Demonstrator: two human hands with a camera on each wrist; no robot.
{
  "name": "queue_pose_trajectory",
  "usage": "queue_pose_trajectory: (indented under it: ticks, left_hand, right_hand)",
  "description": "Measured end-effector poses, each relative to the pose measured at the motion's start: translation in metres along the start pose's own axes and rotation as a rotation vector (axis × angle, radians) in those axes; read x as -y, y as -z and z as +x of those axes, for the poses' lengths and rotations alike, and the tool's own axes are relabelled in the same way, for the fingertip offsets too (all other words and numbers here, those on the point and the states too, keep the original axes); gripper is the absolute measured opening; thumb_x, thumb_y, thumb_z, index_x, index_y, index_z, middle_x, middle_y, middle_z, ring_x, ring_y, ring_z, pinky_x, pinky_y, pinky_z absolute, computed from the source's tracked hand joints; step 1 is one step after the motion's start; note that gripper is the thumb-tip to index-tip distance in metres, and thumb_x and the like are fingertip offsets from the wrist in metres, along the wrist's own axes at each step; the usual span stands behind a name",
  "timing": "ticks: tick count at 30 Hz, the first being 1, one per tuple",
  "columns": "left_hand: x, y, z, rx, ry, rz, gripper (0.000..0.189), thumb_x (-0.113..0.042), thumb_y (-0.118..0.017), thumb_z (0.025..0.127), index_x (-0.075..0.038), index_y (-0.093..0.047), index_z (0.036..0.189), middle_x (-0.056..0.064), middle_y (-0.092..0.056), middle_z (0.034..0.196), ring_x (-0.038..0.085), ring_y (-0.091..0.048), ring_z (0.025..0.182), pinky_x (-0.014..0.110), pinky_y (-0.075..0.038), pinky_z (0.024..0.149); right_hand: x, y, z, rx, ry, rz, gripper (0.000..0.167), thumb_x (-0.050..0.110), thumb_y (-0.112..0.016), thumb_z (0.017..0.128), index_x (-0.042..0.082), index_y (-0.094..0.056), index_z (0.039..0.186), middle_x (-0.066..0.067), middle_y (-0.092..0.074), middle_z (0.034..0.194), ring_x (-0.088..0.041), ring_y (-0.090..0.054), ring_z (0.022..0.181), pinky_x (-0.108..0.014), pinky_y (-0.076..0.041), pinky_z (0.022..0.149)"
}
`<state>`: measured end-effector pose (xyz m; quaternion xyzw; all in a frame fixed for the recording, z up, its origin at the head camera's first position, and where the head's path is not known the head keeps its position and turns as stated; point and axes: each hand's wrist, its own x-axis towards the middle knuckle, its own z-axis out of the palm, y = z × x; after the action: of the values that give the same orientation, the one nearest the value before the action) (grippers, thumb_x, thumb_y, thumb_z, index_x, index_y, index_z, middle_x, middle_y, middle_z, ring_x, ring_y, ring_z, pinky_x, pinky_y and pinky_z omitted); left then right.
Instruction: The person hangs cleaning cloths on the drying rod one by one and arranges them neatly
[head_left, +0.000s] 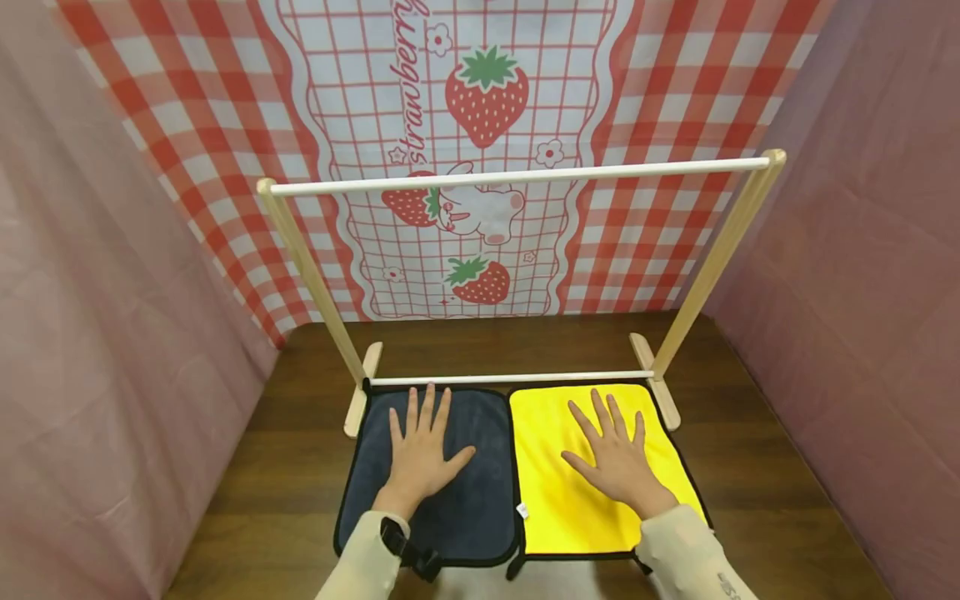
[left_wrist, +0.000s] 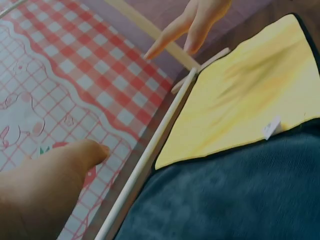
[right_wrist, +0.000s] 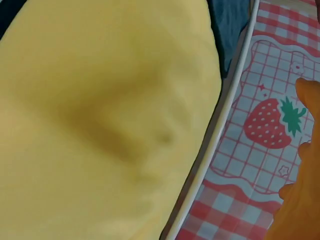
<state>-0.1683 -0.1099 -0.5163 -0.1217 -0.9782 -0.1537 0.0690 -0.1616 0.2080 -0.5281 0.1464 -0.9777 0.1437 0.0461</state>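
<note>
Two square cloths with black edging lie flat side by side on the table: a dark blue-grey cloth [head_left: 483, 517] on the left and a yellow cloth [head_left: 540, 454] on the right. Over the dark one is my left hand [head_left: 418, 458], fingers straight and spread. My right hand [head_left: 618, 462] is held likewise over the yellow cloth. Both hands hold nothing. In the right wrist view a hand shadow falls on the yellow cloth [right_wrist: 60, 190], and the hand appears raised above it. A small white tag [head_left: 522, 510] sticks out at the seam between the cloths.
A wooden rack stands just beyond the cloths, with a white top bar [head_left: 517, 177], a low white bar [head_left: 510, 379] and two side posts [head_left: 708, 275]. Behind it hangs a strawberry-print checked cloth [head_left: 637, 83]. Pink curtains [head_left: 862, 250] flank the brown table [head_left: 270, 483].
</note>
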Motion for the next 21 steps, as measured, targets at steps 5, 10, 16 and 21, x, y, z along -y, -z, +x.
queue_pose_trajectory:
  ticks: [5, 10, 16, 21]
  left_hand:
    - [0.016, 0.005, 0.003, -0.064, 0.011, -0.036, 0.095, -0.05, -0.067, 0.089, -0.01, -0.018, 0.16, 0.017, -0.008, 0.165, 0.042, -0.002, 0.149, 0.07, -0.003, 0.112]
    - [0.033, 0.012, 0.007, -0.092, 0.008, 0.007, 0.094, -0.047, -0.066, 0.091, -0.009, -0.015, 0.16, 0.019, -0.008, 0.164, 0.043, -0.005, 0.149, 0.07, -0.008, 0.112]
    - [0.053, 0.023, 0.012, -0.169, 0.044, -0.046, 0.095, -0.042, -0.068, 0.089, -0.002, -0.015, 0.158, 0.025, -0.011, 0.162, 0.046, -0.007, 0.147, 0.07, -0.009, 0.112]
    - [0.072, 0.031, 0.015, -0.248, 0.073, -0.107, 0.098, -0.037, -0.071, 0.087, 0.002, -0.015, 0.156, 0.028, -0.011, 0.16, 0.046, -0.007, 0.147, 0.07, -0.008, 0.111]
  right_hand:
    - [-0.008, -0.001, -0.001, 0.0, -0.01, 0.011, 0.079, 0.05, -0.063, 0.092, 0.014, -0.032, 0.156, -0.024, -0.011, 0.162, -0.047, -0.005, 0.147, -0.074, 0.004, 0.108]
    - [-0.017, -0.008, -0.001, 0.007, -0.027, 0.008, 0.078, 0.049, -0.063, 0.093, 0.014, -0.032, 0.155, -0.025, -0.012, 0.161, -0.047, -0.006, 0.146, -0.075, 0.001, 0.107]
    - [-0.025, -0.016, -0.005, 0.011, -0.018, 0.032, 0.076, 0.045, -0.065, 0.092, 0.012, -0.034, 0.154, -0.028, -0.016, 0.159, -0.049, -0.009, 0.144, -0.076, -0.003, 0.106]
    - [-0.03, -0.022, -0.008, 0.012, -0.025, 0.059, 0.075, 0.044, -0.064, 0.093, 0.01, -0.035, 0.153, -0.029, -0.018, 0.158, -0.05, -0.01, 0.144, -0.076, -0.003, 0.105]
